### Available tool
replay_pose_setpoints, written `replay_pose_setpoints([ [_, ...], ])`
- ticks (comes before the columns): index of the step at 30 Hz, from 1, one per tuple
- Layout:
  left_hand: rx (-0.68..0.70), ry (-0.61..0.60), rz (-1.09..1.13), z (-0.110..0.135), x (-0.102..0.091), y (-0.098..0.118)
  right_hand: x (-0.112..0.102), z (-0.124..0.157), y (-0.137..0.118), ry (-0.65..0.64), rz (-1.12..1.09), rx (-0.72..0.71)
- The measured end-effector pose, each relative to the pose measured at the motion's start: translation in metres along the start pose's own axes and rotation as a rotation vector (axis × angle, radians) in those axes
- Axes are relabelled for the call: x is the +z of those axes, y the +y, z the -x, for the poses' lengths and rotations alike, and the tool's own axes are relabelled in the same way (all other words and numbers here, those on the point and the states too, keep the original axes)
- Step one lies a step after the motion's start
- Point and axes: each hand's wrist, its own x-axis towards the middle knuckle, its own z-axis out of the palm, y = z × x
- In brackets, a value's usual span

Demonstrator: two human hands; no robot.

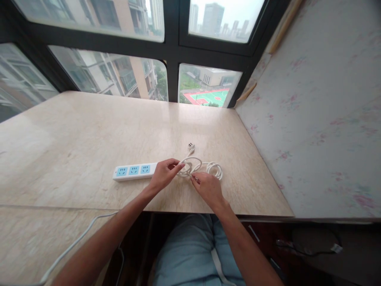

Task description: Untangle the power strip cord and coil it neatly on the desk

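A white power strip with blue socket faces lies on the stone sill, its right end covered by my left hand. The strip's white power cord is gathered in loose loops to the right. Between thumb and fingers, my left hand pinches the left side of the loops. My right hand pinches the cord at the lower middle of the coil. Beyond the hands, the plug rests on the sill with its prongs pointing away from me.
The pale stone sill runs up to a dark-framed window. A floral-papered wall bounds the right side. Another white cable crosses the lower left. Below the front edge are my legs and a dark floor area with a black cable.
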Motion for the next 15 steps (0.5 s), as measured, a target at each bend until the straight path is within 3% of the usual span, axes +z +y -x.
replay_pose_setpoints([
  [8, -0.052, 0.033, 0.043, -0.004, -0.003, 0.000, -0.009, 0.020, 0.031, 0.222, -0.475, -0.061],
  [15, -0.017, 0.018, 0.026, -0.003, -0.001, -0.005, -0.009, 0.038, 0.071, 0.480, -1.016, 0.208],
])
